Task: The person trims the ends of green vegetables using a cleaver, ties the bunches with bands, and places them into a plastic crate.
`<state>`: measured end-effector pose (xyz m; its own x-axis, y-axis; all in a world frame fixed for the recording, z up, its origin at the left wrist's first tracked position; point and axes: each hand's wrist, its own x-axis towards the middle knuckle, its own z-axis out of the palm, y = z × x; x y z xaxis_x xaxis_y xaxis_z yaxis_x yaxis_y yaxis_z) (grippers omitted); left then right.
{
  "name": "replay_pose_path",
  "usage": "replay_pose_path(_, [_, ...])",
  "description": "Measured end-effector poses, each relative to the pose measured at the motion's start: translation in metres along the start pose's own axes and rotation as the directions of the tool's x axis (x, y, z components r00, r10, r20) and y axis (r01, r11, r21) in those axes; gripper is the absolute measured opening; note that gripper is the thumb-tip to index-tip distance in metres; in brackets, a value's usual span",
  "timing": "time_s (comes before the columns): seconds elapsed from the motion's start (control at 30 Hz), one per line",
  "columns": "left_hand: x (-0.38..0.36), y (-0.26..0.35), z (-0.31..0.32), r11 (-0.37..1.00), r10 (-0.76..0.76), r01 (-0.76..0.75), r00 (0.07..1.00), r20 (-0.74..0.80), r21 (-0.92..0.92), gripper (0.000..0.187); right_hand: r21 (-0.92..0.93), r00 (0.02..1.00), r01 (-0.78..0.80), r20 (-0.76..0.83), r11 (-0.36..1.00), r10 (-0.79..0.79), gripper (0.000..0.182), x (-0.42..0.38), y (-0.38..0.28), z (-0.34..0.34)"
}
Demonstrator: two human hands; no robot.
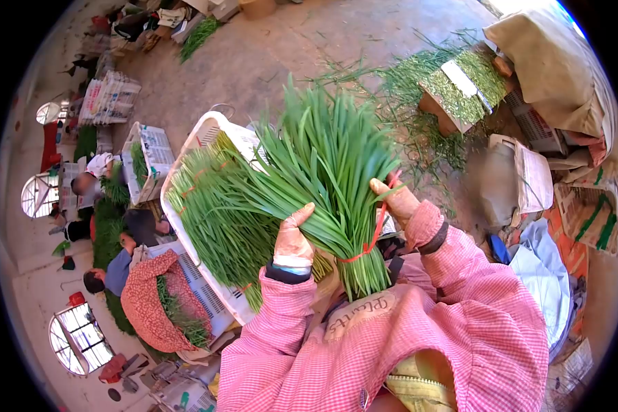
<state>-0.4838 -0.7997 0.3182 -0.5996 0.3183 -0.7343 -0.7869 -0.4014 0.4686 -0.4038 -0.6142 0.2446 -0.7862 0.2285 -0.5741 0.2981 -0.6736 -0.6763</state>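
In front of my chest is a thick bunch of garlic chives (326, 165), its leaves fanned upward and its cut stems toward my body. My left hand (294, 237) grips its left side, thumb on the leaves and the other fingers hidden behind. A red tie (376, 233) loops around the stems and runs up to my right hand (396, 199). That hand pinches the tie's upper end between thumb and fingers, at the right edge of the leaves. Left of the bunch, a white plastic basket (175, 213) holds more tied chives (216, 213).
On the right, a low block (453, 120) covered in cuttings carries a pale flat bar (462, 82). Loose leaves litter the floor (281, 48) around it. Further left are stacked crates (110, 97), a red patterned cloth (147, 299) over greens, and other people (117, 264) at work.
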Motion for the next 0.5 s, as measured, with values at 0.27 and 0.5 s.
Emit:
replay_pose_path(0.27, [0.035,0.067,-0.002,0.978,-0.151,0.180,0.958,0.244,-0.101,0.025,-0.801,0.518,0.531,0.566,-0.277,-0.642,0.102,-0.018,-0.035,-0.048])
replay_pose_path(0.5, [0.006,0.082,0.058,0.995,-0.059,0.075,0.972,0.226,-0.063,0.020,-0.481,-0.027,0.791,0.591,-0.379,-0.806,0.058,-0.007,-0.054,0.032])
